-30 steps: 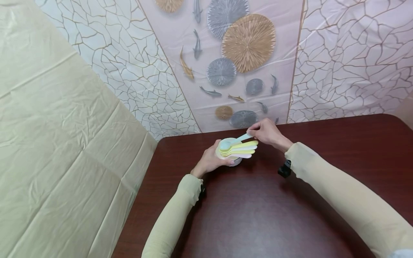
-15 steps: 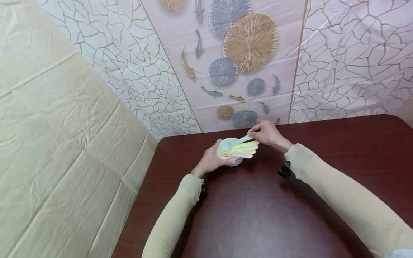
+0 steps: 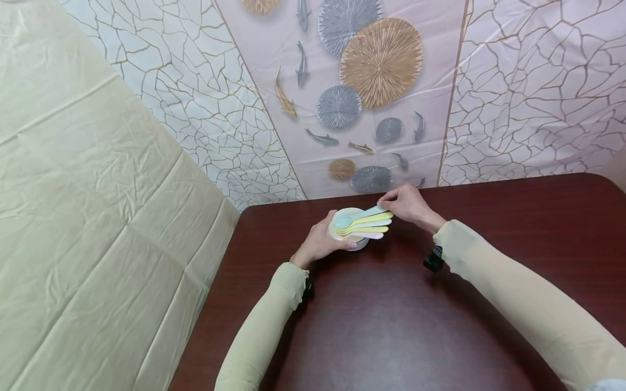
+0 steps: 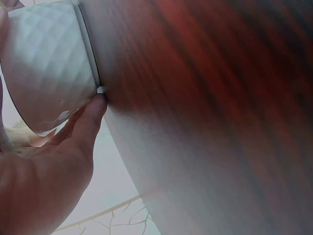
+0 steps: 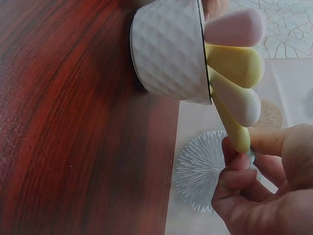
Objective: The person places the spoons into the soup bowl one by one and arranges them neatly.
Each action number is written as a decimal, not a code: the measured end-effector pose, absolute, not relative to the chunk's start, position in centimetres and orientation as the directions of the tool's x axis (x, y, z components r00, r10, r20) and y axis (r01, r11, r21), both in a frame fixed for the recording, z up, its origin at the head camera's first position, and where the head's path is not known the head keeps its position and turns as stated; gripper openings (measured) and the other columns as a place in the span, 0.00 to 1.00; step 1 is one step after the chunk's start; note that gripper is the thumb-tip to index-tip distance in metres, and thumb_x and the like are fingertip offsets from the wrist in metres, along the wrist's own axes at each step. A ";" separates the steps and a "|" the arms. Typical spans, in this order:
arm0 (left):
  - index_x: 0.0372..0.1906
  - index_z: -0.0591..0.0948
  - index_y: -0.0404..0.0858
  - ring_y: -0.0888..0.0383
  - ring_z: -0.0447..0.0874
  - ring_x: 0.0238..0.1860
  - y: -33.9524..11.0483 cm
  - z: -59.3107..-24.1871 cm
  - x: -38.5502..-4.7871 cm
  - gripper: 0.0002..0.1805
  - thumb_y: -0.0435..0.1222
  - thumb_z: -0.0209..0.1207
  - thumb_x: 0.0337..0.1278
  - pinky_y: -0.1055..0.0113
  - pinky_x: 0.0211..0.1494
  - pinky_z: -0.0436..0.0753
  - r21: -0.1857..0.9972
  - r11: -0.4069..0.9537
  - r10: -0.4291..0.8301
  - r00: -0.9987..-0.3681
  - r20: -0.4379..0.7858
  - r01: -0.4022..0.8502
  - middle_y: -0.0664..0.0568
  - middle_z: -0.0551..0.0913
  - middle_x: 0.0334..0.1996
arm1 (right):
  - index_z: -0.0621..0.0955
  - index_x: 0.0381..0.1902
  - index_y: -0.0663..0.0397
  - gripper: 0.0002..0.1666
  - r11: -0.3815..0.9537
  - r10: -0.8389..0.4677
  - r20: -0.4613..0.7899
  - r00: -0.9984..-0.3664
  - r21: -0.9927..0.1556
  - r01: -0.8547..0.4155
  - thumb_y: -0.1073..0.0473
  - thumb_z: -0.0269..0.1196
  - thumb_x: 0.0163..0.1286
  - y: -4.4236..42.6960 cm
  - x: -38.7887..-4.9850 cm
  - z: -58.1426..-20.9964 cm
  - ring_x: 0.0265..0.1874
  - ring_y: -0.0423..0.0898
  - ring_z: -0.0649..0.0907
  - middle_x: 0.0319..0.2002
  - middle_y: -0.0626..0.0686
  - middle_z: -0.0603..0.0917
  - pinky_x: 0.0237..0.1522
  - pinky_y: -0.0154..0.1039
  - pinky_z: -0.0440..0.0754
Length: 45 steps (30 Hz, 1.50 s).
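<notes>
A white bowl point(image 5: 168, 49) with a quilted, diamond-patterned outside and a dark rim line stands on the table. My left hand point(image 3: 320, 241) grips it around the side, with the thumb at the near side; in the left wrist view, fingers of the left hand point(image 4: 54, 171) reach the bowl's lower edge. Several spoons lie fanned across the bowl, handles sticking out to the right: a pink spoon point(image 5: 237, 27), yellow ones, a white spoon point(image 5: 239, 103), and a light blue spoon point(image 3: 344, 221) on top. My right hand point(image 3: 408, 205) pinches the light blue handle's end, beside a yellow spoon point(image 5: 234, 129).
The dark reddish wooden table point(image 3: 391, 326) spreads out in front, its back edge close behind the bowl. A patterned cloth wall point(image 3: 386, 60) stands behind it, and a pale creased cloth point(image 3: 98, 217) slopes along the left.
My right hand has lowered slightly with the light blue spoon's handle, which now lies closer to the yellow handle beneath. The left hand and bowl stay put.
</notes>
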<state>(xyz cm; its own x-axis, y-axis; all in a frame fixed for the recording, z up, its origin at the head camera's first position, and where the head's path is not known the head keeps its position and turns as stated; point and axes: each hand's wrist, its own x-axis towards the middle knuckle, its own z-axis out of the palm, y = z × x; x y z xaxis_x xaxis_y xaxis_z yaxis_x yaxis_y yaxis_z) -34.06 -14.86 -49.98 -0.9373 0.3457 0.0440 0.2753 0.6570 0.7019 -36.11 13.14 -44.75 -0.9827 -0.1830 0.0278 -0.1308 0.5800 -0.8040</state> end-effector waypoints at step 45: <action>0.85 0.63 0.49 0.47 0.80 0.71 -15.1 -50.0 -34.3 0.62 0.56 0.83 0.46 0.47 0.76 0.76 0.704 0.671 0.313 -0.950 0.016 0.233 0.47 0.81 0.73 | 0.87 0.61 0.64 0.28 0.511 -0.069 0.018 -0.997 -0.858 -0.050 0.45 0.58 0.86 15.6 -33.0 -46.7 0.37 0.49 0.91 0.48 0.68 0.92 0.37 0.33 0.84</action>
